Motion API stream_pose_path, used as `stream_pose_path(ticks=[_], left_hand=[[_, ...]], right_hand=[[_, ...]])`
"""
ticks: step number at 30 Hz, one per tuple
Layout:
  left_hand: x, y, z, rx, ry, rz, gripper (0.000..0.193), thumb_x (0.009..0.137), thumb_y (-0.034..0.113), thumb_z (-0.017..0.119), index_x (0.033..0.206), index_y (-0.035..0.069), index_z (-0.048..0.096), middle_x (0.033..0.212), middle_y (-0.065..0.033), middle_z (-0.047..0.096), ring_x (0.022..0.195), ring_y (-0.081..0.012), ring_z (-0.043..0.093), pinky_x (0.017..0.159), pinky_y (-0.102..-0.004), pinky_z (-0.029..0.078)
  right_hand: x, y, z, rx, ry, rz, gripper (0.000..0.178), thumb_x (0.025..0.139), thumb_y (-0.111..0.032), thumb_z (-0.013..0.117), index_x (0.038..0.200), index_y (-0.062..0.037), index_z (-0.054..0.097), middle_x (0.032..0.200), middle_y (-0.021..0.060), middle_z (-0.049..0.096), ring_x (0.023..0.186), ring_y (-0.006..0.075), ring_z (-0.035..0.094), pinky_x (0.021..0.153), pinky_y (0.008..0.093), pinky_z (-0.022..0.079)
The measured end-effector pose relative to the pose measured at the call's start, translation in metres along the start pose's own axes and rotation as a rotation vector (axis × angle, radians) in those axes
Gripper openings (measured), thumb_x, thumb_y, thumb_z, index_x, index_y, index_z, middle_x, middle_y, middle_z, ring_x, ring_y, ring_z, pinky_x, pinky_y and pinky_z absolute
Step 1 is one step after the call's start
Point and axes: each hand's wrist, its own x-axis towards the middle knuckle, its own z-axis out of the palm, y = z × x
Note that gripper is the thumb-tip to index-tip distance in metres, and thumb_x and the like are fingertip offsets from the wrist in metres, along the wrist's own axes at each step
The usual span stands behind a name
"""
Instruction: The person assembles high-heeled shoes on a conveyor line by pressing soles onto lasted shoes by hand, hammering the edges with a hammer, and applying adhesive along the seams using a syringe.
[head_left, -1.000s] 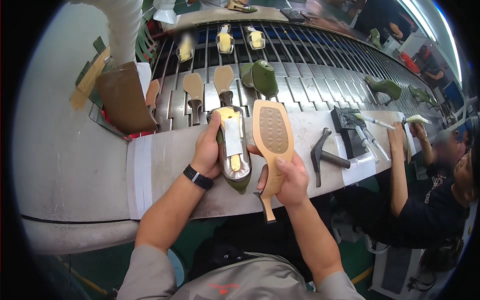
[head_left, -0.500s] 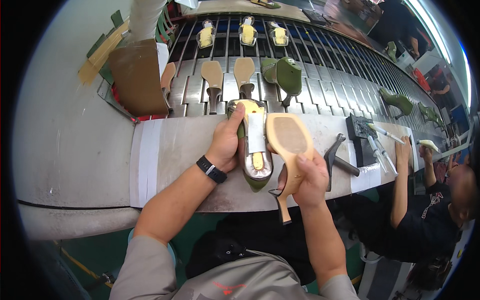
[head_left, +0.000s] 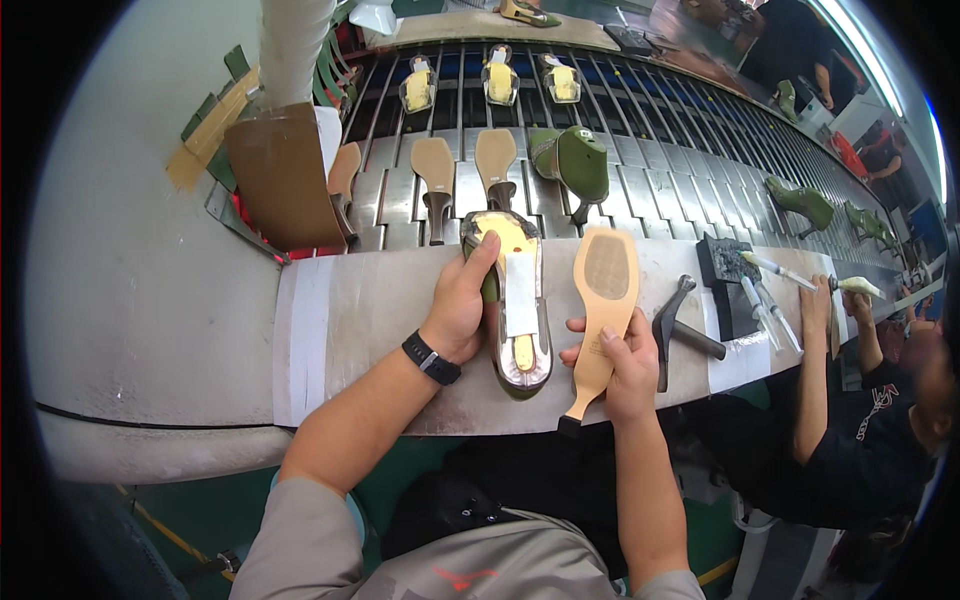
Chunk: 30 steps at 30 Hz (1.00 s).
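Left hand (head_left: pixel 462 310) clasps an upturned shoe (head_left: pixel 521 300), thumb on its underside. Right hand (head_left: pixel 626 368) pinches a heeled outsole (head_left: pixel 606 272) by its waist.

- Upturned shoe (head_left: pixel 509 345): green toward the toe, silvery around a yellow filling (head_left: pixel 503 228) and a plain white strip (head_left: pixel 521 295).
- Heeled sole (head_left: pixel 598 312): pale tan, with a finely textured grey-brown panel (head_left: pixel 608 267) and a black heel tip (head_left: pixel 569 426).
- Watch (head_left: pixel 432 358): black.
- Shirt (head_left: pixel 440 560): grey, with a small red mark.
- Surface (head_left: pixel 400 290): off-white, smudged grey.
- Hammer (head_left: pixel 698 340): dark grey.
- Conveyor slats (head_left: pixel 640 205): silver-grey.
- Standing shoe (head_left: pixel 583 165): olive green.
- Bent panel (head_left: pixel 280 180): brown.
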Motion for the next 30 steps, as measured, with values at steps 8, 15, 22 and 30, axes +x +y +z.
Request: stream_pose_path(ticks=[8,15,22,30], left_hand=[[-0.029,0.010,0.004,0.088,-0.140,0.506,0.060,0.103,0.041,0.071,0.139,-0.005,0.056,0.124,-0.0118,0.072,0.109,-0.0201,0.072,0.096,-0.0348,0.057],[-0.068,0.062,0.037,0.230,-0.232,0.343,0.057,0.098,0.024,0.074,0.143,-0.003,0.052,0.128,-0.0130,0.069,0.115,-0.0184,0.069,0.101,-0.0344,0.055],[-0.102,0.087,0.065,0.359,-0.367,0.292,0.033,0.099,0.007,0.070,0.128,0.002,0.054,0.133,-0.0289,0.069,0.124,-0.0328,0.071,0.105,-0.0474,0.058],[-0.117,0.087,0.058,0.148,-0.458,0.215,0.046,0.110,0.038,0.061,0.133,0.000,0.055,0.143,-0.0360,0.061,0.130,-0.0410,0.067,0.107,-0.0528,0.057]], right_hand=[[0.000,0.000,-0.011,0.162,-0.010,-0.012,0.037,0.103,-0.010,0.054,0.138,0.0038,0.049,0.113,0.0225,0.073,0.082,0.0269,0.077,0.076,0.0389,0.065],[-0.033,-0.026,-0.008,0.299,0.009,0.065,0.040,0.108,-0.029,0.055,0.126,0.0067,0.054,0.082,0.0194,0.069,0.063,0.0281,0.070,0.060,0.0408,0.061],[-0.103,-0.092,0.058,0.124,-0.399,0.093,0.033,0.106,-0.009,0.058,0.125,0.0160,0.064,0.110,0.0254,0.076,0.096,0.0288,0.078,0.085,0.0439,0.067],[-0.093,-0.082,0.081,0.085,-0.398,0.073,0.032,0.110,-0.016,0.061,0.115,0.0126,0.074,0.097,0.0198,0.080,0.084,0.0211,0.078,0.074,0.0327,0.064]])
